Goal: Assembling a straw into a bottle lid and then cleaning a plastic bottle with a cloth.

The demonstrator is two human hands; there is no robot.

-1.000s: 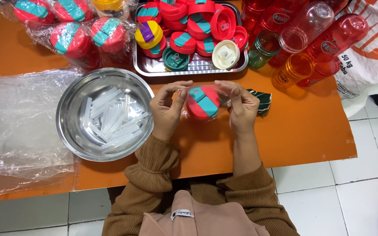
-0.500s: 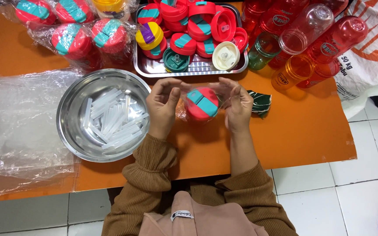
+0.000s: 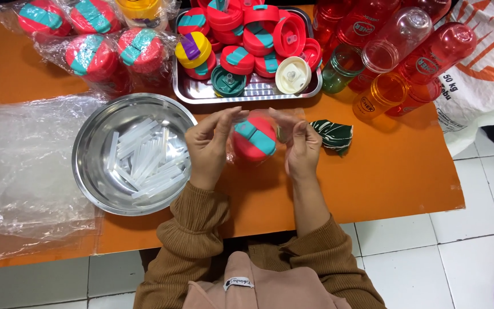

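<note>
Both hands [image 3: 255, 143] around red lid [image 3: 254, 139], between bowl [image 3: 95, 143] and tray [image 3: 247, 94].

My left hand [image 3: 210, 146], right hand [image 3: 303, 150]: both bare, no gloves, no rings or watch that I can make out. Long sleeves [image 3: 192, 229] in brown ribbed knit, snug gathered cuffs at wrists, fabric bunched into folds above cuffs. Below them, dusty-pink cloth [image 3: 258, 286] draped over chest, small white sewn label with dark lettering near its upper edge.
</note>
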